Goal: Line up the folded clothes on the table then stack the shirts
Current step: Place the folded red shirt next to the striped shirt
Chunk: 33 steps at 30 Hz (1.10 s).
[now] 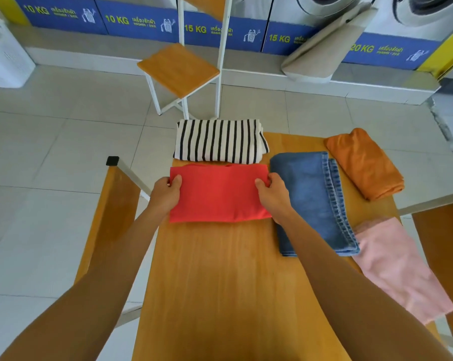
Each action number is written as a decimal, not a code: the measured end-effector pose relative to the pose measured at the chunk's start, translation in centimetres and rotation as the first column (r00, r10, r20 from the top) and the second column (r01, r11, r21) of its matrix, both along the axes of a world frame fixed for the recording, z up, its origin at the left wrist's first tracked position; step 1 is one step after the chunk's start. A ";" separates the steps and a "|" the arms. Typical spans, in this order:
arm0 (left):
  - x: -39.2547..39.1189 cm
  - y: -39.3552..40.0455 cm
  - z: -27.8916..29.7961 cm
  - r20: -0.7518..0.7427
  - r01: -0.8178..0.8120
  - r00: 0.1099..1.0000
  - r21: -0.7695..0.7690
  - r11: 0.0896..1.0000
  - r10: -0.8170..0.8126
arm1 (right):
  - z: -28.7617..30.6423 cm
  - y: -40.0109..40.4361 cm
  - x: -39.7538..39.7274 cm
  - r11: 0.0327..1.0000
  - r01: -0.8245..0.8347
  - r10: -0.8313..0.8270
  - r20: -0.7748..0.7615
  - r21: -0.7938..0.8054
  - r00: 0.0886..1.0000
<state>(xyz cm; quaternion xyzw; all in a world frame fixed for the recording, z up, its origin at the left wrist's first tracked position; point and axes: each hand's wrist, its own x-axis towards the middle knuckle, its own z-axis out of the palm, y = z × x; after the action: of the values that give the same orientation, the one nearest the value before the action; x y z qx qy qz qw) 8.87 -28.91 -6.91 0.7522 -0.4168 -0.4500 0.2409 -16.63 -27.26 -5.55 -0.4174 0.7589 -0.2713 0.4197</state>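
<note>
A folded red shirt (217, 192) lies on the wooden table (220, 282) at its left side. My left hand (166, 195) grips its left edge and my right hand (273, 195) grips its right edge. Just beyond it a folded black-and-white striped shirt (220, 140) overhangs the table's far edge. Folded blue jeans (311, 201) lie to the right of the red shirt, touching my right wrist. A folded orange garment (363, 162) sits at the far right corner. A folded pink garment (399, 267) hangs over the right edge, nearer to me.
Wooden chairs stand at the table's left (110, 217), right (441, 230) and far side (179, 69). Washing machines with blue labels (280, 37) line the back wall. A white appliance (4, 53) stands at far left on the tiled floor.
</note>
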 end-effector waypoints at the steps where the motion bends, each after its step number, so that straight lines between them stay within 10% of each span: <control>1: 0.0 -0.6 -0.3 0.004 -0.005 1.000 0.003 1.000 0.005 | -0.3 -0.4 0.1 1.000 0.010 -0.010 -0.007 0.019 1.000; 16: 0.5 -0.2 -2.3 0.186 -0.129 0.970 -0.143 0.981 0.155 | -2.7 0.2 0.1 0.998 -0.069 0.068 0.060 0.015 0.996; 22: -1.0 1.6 -2.4 0.290 0.169 0.947 -0.093 0.981 -0.135 | -2.2 -0.5 0.3 0.981 -0.183 0.180 0.049 0.058 0.982; 33: -10.1 6.7 2.7 0.365 0.153 0.928 -0.180 0.972 -0.079 | 3.7 5.1 -3.0 0.949 -0.292 0.279 -0.119 -0.116 0.953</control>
<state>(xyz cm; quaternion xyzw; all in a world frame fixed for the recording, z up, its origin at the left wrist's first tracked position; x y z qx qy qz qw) -1.23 -22.24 -4.20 0.7661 -0.5414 -0.2749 0.2107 -19.59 -22.13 -1.90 -0.5630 0.6909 -0.2360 0.3872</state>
